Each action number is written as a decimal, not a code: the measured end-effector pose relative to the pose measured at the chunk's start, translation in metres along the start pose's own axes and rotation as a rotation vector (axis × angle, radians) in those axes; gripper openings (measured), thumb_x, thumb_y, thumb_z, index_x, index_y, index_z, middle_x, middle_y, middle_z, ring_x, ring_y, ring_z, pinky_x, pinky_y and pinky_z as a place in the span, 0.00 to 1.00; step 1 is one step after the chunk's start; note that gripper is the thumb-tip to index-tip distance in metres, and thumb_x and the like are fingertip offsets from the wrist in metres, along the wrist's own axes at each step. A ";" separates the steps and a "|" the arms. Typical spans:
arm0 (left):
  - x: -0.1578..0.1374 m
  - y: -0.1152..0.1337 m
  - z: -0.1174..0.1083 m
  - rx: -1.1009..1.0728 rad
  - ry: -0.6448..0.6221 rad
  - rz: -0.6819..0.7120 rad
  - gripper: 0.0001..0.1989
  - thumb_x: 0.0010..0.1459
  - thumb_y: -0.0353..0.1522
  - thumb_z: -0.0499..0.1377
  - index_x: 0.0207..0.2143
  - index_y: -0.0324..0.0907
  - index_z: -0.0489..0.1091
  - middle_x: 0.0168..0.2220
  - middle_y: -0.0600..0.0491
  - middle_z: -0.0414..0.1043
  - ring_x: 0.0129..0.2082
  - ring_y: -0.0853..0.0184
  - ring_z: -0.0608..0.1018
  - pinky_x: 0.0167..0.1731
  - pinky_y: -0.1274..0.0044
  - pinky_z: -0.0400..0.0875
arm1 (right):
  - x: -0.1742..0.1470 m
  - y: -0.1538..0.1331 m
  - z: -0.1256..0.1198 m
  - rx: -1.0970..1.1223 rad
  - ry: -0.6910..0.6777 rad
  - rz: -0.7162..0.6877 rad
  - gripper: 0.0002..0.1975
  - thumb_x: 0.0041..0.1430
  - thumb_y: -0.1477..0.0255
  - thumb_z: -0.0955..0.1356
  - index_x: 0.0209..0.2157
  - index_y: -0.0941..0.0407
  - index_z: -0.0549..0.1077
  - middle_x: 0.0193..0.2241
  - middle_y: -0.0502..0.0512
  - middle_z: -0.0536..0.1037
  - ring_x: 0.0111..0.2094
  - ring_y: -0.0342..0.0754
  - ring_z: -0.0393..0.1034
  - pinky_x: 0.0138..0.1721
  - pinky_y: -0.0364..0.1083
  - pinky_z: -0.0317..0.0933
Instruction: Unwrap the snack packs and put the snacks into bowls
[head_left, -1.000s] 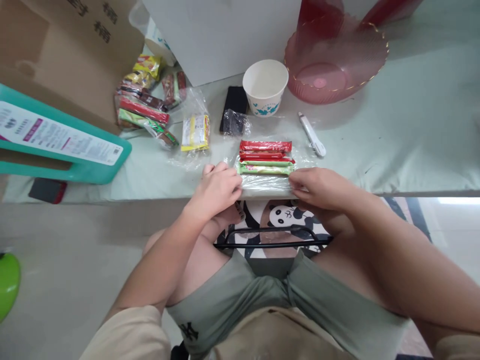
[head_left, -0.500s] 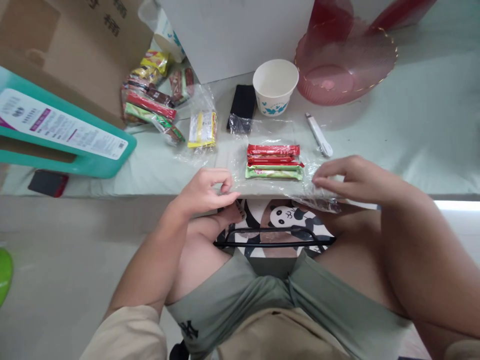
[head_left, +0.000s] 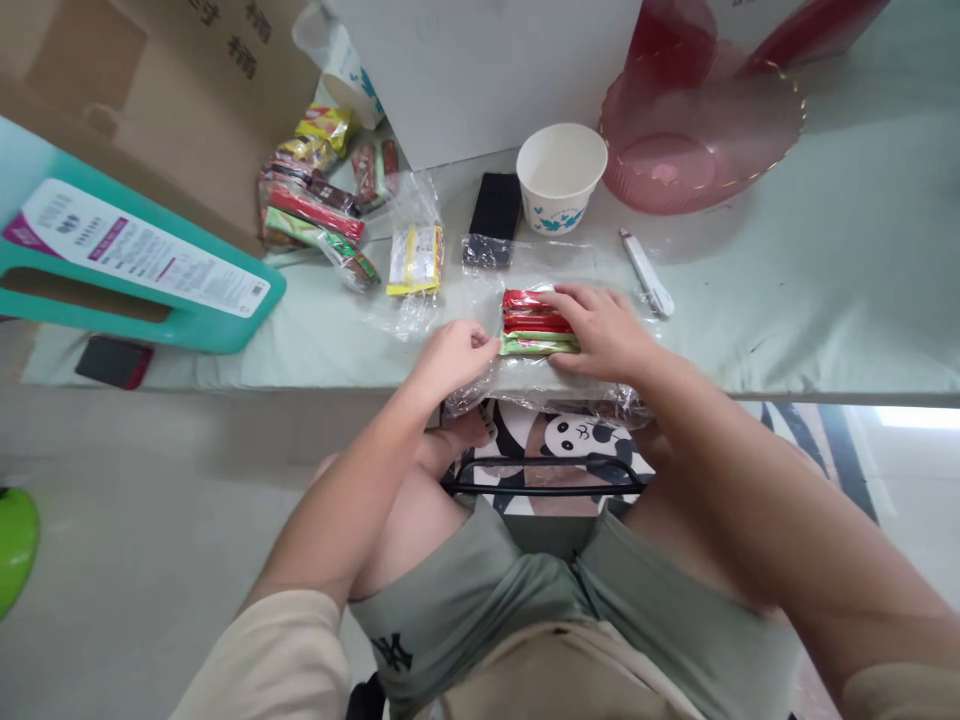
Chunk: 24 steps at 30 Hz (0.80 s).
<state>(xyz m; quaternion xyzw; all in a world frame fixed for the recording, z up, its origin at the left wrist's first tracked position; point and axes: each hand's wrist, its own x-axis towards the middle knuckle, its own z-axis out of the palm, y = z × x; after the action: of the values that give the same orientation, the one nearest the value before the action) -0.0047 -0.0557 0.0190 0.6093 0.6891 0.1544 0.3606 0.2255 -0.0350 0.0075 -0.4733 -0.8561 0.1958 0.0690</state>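
Worktop [head_left: 810,290] carries clear film [head_left: 517,380] at its near edge. The right hand [head_left: 604,330] spreads open over the right end of the wrapped bars [head_left: 529,323]; the left hand [head_left: 454,358], curled, meets their left end, grip unclear. Squaring the row seems in hand; next calls for keeping it tight.

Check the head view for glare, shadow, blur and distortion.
Head view: small glints on the clear plastic film; bright glare on the floor at far right; a soft shadow beside the pink bowl; print on the wrapped sticks too soft to read; likely wide-angle stretch toward the edges.
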 end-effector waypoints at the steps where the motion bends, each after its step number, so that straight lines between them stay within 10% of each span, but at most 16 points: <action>1: 0.003 0.002 0.002 -0.113 -0.060 0.027 0.11 0.53 0.37 0.61 0.22 0.44 0.65 0.23 0.55 0.65 0.25 0.67 0.66 0.30 0.73 0.59 | 0.000 0.000 0.000 0.007 0.004 0.010 0.38 0.57 0.65 0.69 0.68 0.55 0.61 0.67 0.68 0.64 0.65 0.69 0.61 0.64 0.68 0.52; 10: 0.015 0.034 -0.007 -0.959 -0.188 0.025 0.11 0.50 0.33 0.54 0.20 0.43 0.53 0.36 0.47 0.75 0.37 0.63 0.79 0.38 0.64 0.78 | 0.002 0.002 -0.006 0.427 0.144 -0.001 0.46 0.50 0.67 0.70 0.69 0.58 0.51 0.64 0.69 0.67 0.61 0.65 0.66 0.59 0.61 0.62; 19: 0.042 0.033 -0.005 -0.877 0.004 0.058 0.20 0.61 0.45 0.52 0.22 0.43 0.53 0.53 0.45 0.78 0.53 0.52 0.80 0.42 0.55 0.79 | 0.021 0.006 0.005 1.154 0.151 0.271 0.29 0.54 0.60 0.66 0.56 0.56 0.63 0.51 0.65 0.77 0.47 0.57 0.77 0.45 0.57 0.73; 24: 0.063 0.043 -0.016 -0.835 -0.013 0.126 0.20 0.59 0.43 0.51 0.21 0.43 0.51 0.55 0.45 0.77 0.57 0.49 0.77 0.42 0.53 0.78 | 0.026 0.021 -0.022 1.182 0.273 0.362 0.27 0.61 0.57 0.56 0.58 0.52 0.65 0.53 0.65 0.78 0.52 0.60 0.77 0.43 0.59 0.75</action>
<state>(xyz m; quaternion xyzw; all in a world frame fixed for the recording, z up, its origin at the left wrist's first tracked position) 0.0157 0.0172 0.0392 0.4527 0.5263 0.4383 0.5710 0.2348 0.0033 0.0176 -0.5133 -0.4930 0.5822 0.3930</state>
